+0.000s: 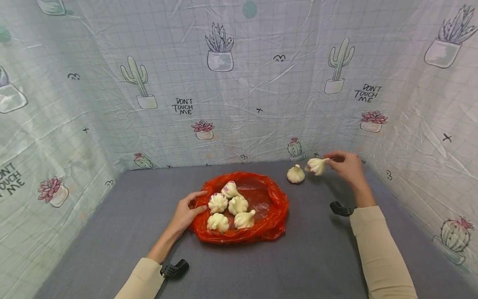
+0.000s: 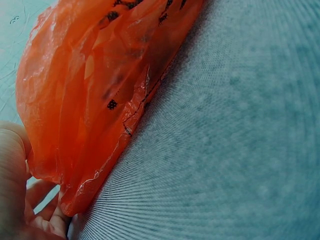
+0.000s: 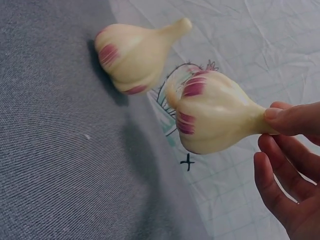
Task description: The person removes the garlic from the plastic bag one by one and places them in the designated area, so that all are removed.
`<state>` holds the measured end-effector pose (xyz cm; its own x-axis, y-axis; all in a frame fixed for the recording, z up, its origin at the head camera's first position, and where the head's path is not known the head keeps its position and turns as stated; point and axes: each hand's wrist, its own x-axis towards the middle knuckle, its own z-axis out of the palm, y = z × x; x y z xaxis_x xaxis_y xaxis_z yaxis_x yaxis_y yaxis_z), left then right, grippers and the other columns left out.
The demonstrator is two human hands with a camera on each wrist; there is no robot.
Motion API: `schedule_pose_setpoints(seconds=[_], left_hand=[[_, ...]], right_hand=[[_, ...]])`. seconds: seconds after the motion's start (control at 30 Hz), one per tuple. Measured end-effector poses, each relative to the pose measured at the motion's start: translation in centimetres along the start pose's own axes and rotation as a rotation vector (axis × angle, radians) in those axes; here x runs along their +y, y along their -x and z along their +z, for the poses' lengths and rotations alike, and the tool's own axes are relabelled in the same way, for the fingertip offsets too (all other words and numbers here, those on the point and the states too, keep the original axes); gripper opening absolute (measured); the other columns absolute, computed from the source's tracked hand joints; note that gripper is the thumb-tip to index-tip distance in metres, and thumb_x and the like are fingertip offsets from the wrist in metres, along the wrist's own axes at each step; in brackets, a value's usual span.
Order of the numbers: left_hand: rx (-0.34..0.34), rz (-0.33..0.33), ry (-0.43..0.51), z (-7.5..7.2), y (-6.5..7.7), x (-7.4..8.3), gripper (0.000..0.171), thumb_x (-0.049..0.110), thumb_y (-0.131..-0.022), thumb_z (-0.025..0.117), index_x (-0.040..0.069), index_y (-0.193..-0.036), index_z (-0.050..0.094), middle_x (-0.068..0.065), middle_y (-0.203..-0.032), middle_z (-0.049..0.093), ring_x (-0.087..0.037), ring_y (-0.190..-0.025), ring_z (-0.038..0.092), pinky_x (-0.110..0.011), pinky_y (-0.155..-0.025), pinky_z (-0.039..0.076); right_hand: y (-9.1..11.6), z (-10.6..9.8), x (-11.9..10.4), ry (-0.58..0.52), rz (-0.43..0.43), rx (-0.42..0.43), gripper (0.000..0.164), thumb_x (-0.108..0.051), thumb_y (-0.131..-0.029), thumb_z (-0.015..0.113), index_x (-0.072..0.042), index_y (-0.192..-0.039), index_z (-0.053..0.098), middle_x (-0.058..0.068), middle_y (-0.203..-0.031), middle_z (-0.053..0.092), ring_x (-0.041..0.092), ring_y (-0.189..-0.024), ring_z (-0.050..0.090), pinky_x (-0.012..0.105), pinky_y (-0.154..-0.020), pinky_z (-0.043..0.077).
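Observation:
In the head view my right hand (image 1: 345,168) pinches a garlic bulb (image 1: 316,166) by its stem, thumb against fingers. The right wrist view shows this bulb (image 3: 215,112) raised off the table, pale with purple streaks. A second garlic bulb (image 1: 296,174) rests on the table just left of it. At the left side of a red plastic bag (image 1: 278,207), my left hand (image 1: 186,209) grips the rolled rim. Several garlic bulbs (image 1: 238,205) lie inside the bag, in its left half. Part of the left fingers is hidden behind the plastic (image 2: 90,110) in the left wrist view.
A grey cloth (image 1: 149,207) covers the table under the bag. Behind and at both sides hangs a pale sheet (image 1: 254,83) printed with potted plants, meeting the table's back edge close behind the right hand.

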<state>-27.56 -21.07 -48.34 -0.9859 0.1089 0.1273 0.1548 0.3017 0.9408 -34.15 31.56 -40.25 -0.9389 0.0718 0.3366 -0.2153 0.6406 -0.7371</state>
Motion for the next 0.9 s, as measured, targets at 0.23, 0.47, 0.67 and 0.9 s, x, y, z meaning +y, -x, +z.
schedule_pose_setpoints(seconds=[0.23,0.47,0.67,0.9], left_hand=[[0.007,0.008,-0.007,0.0,0.0,-0.1,0.049,0.005,-0.093,0.072,0.009,-0.141,0.063,-0.019,-0.142,0.061,-0.026,-0.115,0.064,-0.020,-0.086,0.054],[0.005,0.001,-0.004,0.0,0.0,-0.2,0.049,0.004,-0.093,0.072,0.010,-0.141,0.064,-0.019,-0.142,0.061,-0.023,-0.113,0.064,-0.021,-0.085,0.055],[0.003,-0.003,0.003,0.0,0.0,-0.1,0.050,0.005,-0.093,0.072,0.010,-0.141,0.063,-0.019,-0.140,0.062,-0.021,-0.112,0.065,-0.021,-0.085,0.055],[0.003,-0.005,0.006,0.0,0.0,0.0,0.050,0.005,-0.092,0.073,0.010,-0.141,0.064,-0.019,-0.140,0.063,-0.024,-0.112,0.065,-0.021,-0.086,0.055]], right_hand=[[-0.1,0.3,0.7,0.032,0.017,-0.006,0.032,-0.021,-0.101,0.068,0.001,-0.124,0.073,0.028,-0.117,0.072,-0.005,-0.074,0.063,0.016,-0.065,0.050],[-0.3,0.7,1.8,0.120,-0.008,0.038,0.026,-0.021,-0.098,0.071,-0.003,-0.116,0.077,0.024,-0.105,0.077,-0.010,-0.069,0.056,0.019,-0.063,0.048],[-0.3,1.1,1.9,0.168,-0.025,0.061,0.024,-0.018,-0.097,0.071,-0.002,-0.114,0.077,0.024,-0.106,0.076,0.028,-0.089,0.070,0.030,-0.071,0.048],[-0.2,1.5,1.9,0.181,-0.025,0.065,0.022,-0.014,-0.097,0.070,-0.001,-0.113,0.077,0.026,-0.105,0.076,0.042,-0.096,0.068,0.040,-0.077,0.046]])
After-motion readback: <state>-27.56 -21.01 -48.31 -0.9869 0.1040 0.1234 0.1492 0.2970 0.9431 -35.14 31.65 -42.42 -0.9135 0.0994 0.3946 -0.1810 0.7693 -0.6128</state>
